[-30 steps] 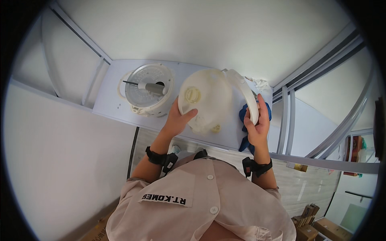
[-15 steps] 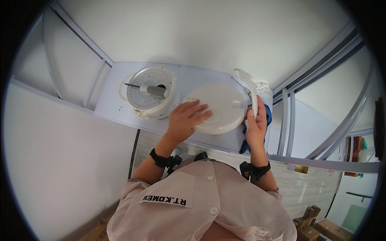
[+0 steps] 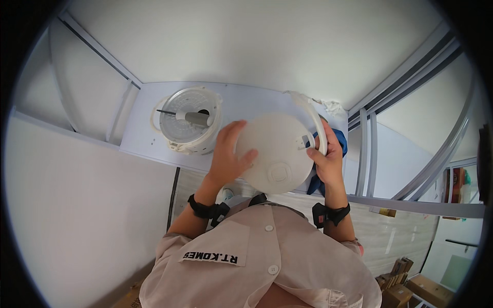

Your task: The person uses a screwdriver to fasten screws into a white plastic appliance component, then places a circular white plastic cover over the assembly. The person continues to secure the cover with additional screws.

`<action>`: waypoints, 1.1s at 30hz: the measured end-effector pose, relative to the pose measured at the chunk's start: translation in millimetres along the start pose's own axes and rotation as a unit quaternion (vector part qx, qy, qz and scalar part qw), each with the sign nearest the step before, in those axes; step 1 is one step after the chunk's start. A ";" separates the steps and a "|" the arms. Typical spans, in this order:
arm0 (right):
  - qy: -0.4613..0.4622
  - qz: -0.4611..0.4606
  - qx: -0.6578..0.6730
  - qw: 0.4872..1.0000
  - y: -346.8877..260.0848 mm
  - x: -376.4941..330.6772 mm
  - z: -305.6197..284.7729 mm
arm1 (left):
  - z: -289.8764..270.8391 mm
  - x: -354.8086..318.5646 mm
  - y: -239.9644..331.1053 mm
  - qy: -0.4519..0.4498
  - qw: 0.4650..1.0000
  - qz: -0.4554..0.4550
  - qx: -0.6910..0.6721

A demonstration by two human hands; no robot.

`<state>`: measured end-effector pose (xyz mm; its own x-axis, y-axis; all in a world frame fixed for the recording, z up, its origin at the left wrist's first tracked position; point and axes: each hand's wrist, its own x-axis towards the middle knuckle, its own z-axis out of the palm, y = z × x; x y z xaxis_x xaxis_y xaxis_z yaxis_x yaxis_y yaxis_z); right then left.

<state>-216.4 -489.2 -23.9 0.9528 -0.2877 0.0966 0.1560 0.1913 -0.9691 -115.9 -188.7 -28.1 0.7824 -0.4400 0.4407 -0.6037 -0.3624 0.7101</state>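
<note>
A round, white lid-like cover [image 3: 272, 149] is tilted towards me over the front edge of the table. My right hand [image 3: 328, 151] is closed on a curved white rim piece [image 3: 314, 114] at the cover's right side, with its thumb near a small rectangular cut-out. At the cover's left edge is my left hand [image 3: 228, 154], fingers and thumb spread; the thumb overlaps the cover's face. To the left stands a white rice cooker body [image 3: 197, 143] with a translucent round top. A screwdriver [image 3: 197, 118] with a grey-and-white handle lies across that top.
Blue cloth-like material [image 3: 340, 145] lies behind and under my right hand. A crumpled white plastic bag [image 3: 334, 107] sits at the table's back right corner. The white table [image 3: 241, 97] meets a wall behind, with metal frame rails [image 3: 364, 154] on the right.
The cover has tipped up from the table and come nearer me. My left hand has moved from its top face to its left edge. The rim piece has tilted leftward with my right hand.
</note>
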 end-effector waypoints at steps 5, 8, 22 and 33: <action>-0.087 -0.034 -0.024 0.995 -4.9 -5.5 5.5 | -3.9 13.7 -9.1 -0.078 0.951 -0.215 -0.207; -0.062 -0.061 -0.084 0.993 -5.8 -6.0 19.3 | -4.4 15.3 -7.9 -0.097 0.939 -0.246 -0.221; -0.021 -0.176 -0.285 0.942 7.7 -20.2 23.9 | 23.5 -2.2 -9.2 0.098 0.861 -0.264 -0.424; -0.041 -0.123 -0.220 0.967 21.1 -20.1 40.6 | 19.5 -9.9 18.8 -0.061 0.859 -0.213 -0.461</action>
<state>-221.7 -441.2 -37.1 0.9215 -0.1943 0.3362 0.2715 -0.2968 -0.9155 -138.0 -207.2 -29.8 0.8463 -0.5326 0.0126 0.1550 0.2687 0.9507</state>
